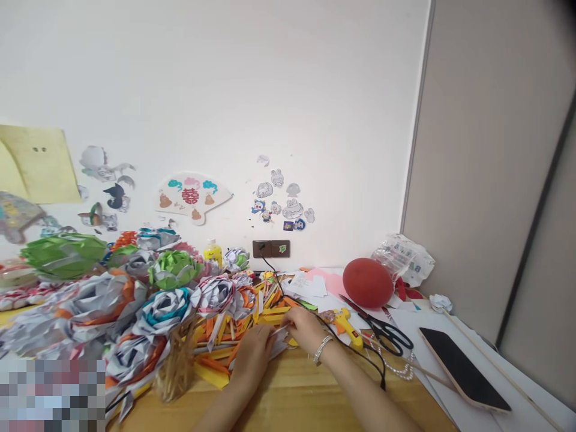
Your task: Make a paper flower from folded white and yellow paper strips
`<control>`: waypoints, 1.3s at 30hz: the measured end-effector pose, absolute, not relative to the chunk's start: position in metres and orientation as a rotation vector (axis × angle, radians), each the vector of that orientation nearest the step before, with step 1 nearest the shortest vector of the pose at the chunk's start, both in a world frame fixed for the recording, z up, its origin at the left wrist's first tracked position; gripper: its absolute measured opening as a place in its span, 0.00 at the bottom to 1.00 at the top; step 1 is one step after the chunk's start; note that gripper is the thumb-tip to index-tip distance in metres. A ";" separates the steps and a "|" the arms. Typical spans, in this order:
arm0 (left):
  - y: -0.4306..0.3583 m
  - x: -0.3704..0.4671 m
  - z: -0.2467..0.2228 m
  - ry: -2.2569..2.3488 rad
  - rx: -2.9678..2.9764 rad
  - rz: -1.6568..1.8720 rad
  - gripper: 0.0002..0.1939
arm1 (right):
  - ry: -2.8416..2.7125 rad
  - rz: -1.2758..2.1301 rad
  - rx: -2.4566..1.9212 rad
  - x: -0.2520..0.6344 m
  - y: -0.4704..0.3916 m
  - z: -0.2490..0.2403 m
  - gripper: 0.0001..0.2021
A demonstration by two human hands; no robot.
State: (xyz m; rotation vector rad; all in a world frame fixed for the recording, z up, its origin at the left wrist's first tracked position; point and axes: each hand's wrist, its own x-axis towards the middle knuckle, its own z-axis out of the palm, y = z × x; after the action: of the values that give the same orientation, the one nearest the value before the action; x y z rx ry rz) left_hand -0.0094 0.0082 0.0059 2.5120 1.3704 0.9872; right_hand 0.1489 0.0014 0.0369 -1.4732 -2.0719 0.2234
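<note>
My left hand (252, 354) and my right hand (306, 331) are close together above the front of the wooden table, fingers closed. Between their fingertips is a thin white paper strip (281, 329), pinched from both sides; its far part is hidden by the fingers. A beaded bracelet (322, 350) circles my right wrist. Just beyond the hands lies a heap of orange and yellow folded paper strips (274, 314). To the left of my left hand stands a clear bag of thin sticks (174, 369).
Folded paper flowers (166, 307) crowd the left side. To the right are a yellow glue gun (348, 329) with a black cable (330, 329), black-handled scissors (389, 335), a red balloon (368, 282), a bead string (400, 373) and a phone (463, 367). A wall outlet (281, 249) is behind.
</note>
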 end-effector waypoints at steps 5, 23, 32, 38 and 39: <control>0.006 -0.010 0.006 1.385 2.508 1.053 0.09 | -1.994 0.269 -1.410 0.153 0.009 0.030 0.11; 0.004 -0.008 0.002 1.217 2.533 1.258 0.12 | -2.122 0.282 -1.470 0.156 0.000 0.039 0.11; -0.001 -0.004 0.004 1.140 2.228 1.249 0.14 | -2.251 0.234 -1.462 0.159 -0.005 0.047 0.13; 0.013 0.000 -0.001 0.918 1.468 1.161 0.11 | -2.219 0.315 -1.329 0.164 -0.004 0.051 0.15; 0.014 0.000 -0.001 0.863 1.391 1.147 0.12 | -2.186 0.353 -1.297 0.166 -0.004 0.052 0.16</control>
State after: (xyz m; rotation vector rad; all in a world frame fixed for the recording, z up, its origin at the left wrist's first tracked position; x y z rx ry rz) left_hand -0.0002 0.0141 -0.0005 1.3913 0.8629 1.1465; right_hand 0.1656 -0.0037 0.0517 -1.2973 -2.1863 0.3534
